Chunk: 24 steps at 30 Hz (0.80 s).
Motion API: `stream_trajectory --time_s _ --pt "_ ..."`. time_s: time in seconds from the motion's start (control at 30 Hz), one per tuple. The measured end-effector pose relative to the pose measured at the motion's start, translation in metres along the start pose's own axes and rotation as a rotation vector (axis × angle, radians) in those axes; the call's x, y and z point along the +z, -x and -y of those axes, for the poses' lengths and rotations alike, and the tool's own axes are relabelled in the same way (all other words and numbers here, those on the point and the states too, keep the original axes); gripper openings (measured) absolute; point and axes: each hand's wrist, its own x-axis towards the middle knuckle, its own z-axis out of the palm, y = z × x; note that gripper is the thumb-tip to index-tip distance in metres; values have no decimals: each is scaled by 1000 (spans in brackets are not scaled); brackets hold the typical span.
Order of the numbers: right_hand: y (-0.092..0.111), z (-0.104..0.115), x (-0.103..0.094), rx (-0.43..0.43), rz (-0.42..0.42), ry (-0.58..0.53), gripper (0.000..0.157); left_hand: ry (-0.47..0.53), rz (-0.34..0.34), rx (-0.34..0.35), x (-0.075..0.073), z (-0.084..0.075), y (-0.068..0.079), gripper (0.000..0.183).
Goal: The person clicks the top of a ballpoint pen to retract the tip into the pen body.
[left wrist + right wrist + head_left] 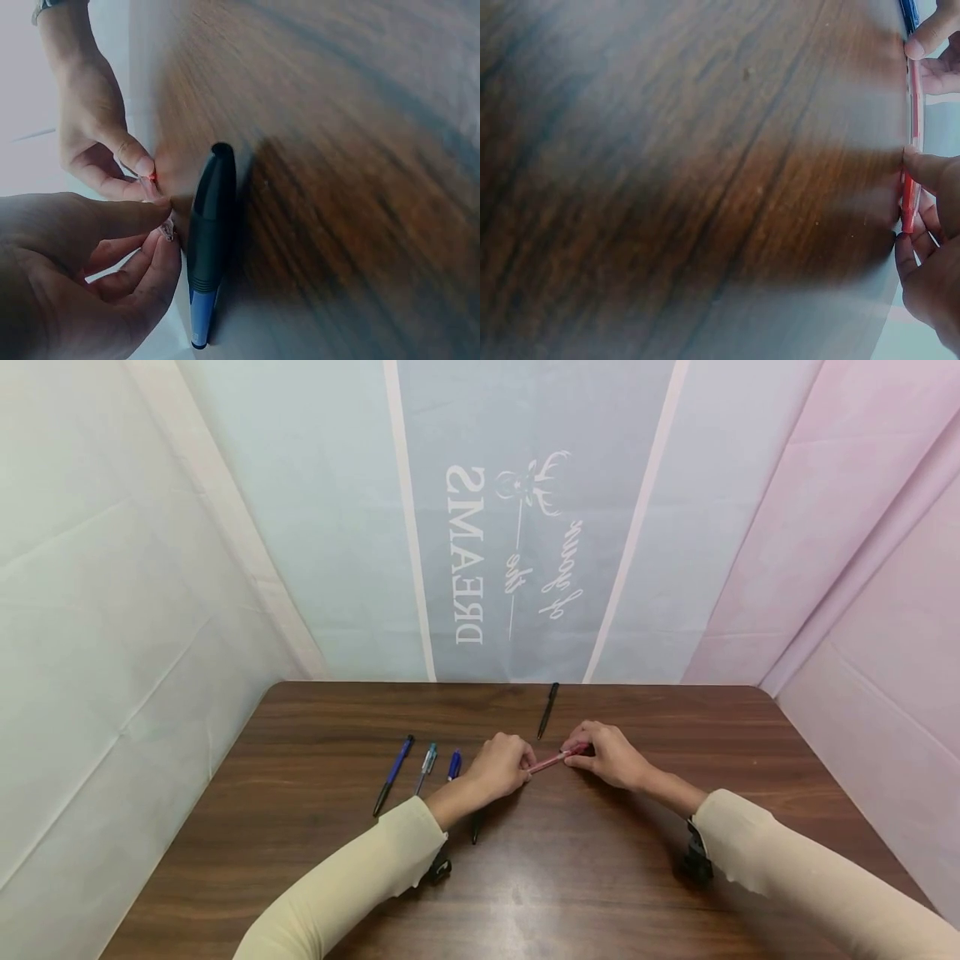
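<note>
So we've got the red pen (549, 762) stretched between both hands near the middle of the wood-look counter (225, 831), though we can't tell if it's actually touching the surface. Our left hand (495, 768) has its fingers closed in a pinch on the silver-tipped end, and the right hand's (613, 756) fingers are curled in tight around the bright red end. Left of all that we see a blue pen (393, 774), a teal-topped pen (427, 762) and a blue-clipped pen (454, 765) half hidden by our arm, plus a black pen (548, 711) up by the far edge.
</note>
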Motion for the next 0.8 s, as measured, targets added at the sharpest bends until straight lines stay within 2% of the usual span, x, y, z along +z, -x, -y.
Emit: stream_trajectory --time_s 0.27,0.47,0.6,0.8 --pt "-1 2 -3 51 9 -60 12 33 -17 1 1 0 2 9" --pt "-3 4 -7 162 23 -139 12 54 -27 4 2 1 4 9" --pt "-6 5 -10 240 29 -222 15 91 -37 7 3 2 6 10" --pt "-8 5 -14 334 15 -414 24 130 -73 24 4 4 9 10"
